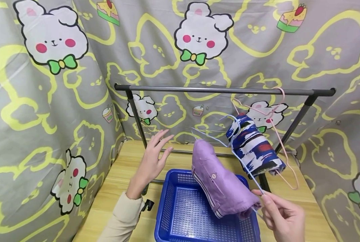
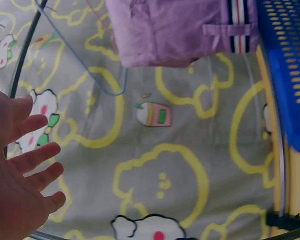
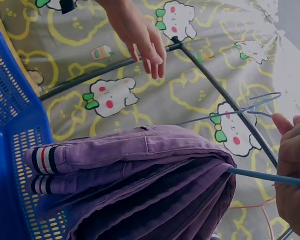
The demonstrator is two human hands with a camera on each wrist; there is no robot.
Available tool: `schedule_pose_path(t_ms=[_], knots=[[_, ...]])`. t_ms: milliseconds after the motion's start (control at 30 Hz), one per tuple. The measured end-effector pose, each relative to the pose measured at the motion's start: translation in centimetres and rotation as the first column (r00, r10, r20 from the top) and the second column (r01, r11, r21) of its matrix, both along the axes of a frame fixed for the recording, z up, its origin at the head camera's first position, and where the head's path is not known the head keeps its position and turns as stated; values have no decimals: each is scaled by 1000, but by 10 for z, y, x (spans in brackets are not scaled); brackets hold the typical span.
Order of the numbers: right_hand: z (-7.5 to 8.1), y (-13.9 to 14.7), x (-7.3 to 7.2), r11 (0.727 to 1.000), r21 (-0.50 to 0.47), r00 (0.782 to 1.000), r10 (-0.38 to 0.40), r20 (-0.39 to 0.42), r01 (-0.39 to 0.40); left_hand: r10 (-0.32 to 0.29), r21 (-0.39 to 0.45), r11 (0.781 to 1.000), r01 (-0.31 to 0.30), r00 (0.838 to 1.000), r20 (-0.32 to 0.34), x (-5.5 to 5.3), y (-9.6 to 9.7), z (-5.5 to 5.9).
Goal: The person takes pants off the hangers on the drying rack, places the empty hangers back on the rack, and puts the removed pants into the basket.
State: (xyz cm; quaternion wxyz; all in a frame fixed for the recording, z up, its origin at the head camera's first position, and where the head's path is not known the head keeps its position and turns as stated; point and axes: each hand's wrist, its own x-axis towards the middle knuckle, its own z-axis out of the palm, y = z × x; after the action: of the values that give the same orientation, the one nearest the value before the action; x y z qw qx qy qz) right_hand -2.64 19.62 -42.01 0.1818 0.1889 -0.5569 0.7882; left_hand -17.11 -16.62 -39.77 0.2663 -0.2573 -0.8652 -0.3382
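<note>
A light blue hanger (image 1: 245, 165) is pinched between the thumb and fingers of my right hand (image 1: 285, 215) at its lower corner. Folded purple pants (image 1: 219, 181), with a button and a striped band, hang over its bar and overlap the basket in the head view. Layered folds of the pants (image 3: 155, 175) show in the right wrist view. My left hand (image 1: 152, 158) is held up to the left of the pants, its fingers spread and holding nothing. The hanger's hook overlaps a patterned garment in the head view.
A dark metal rack (image 1: 198, 89) stands on the wooden table (image 1: 131, 154). On its rail hangs a pink hanger (image 1: 284, 148) with a folded blue, white and red garment (image 1: 258, 148). The blue plastic basket (image 1: 161, 215) sits in front. A bunny-print curtain (image 1: 86, 148) surrounds the table.
</note>
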Motion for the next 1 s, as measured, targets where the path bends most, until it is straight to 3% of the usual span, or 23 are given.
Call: schedule_pose_path(t_ms=[133,433,767,1000], knots=[[-9,1,-4,997,-34,996,70,-47,-72,-3,32,999,2,1000,26,6,0,-16],[-19,1,-5,993,-45,991,109,-75,-112,-36,46,998,34,999,41,14,7,-41],[-18,0,-1,997,63,999,41,-34,-39,-138,10,990,138,985,99,18,19,-50],[-15,-1,-1,992,115,999,41,0,-40,-133,3,991,134,984,120,20,21,-52]])
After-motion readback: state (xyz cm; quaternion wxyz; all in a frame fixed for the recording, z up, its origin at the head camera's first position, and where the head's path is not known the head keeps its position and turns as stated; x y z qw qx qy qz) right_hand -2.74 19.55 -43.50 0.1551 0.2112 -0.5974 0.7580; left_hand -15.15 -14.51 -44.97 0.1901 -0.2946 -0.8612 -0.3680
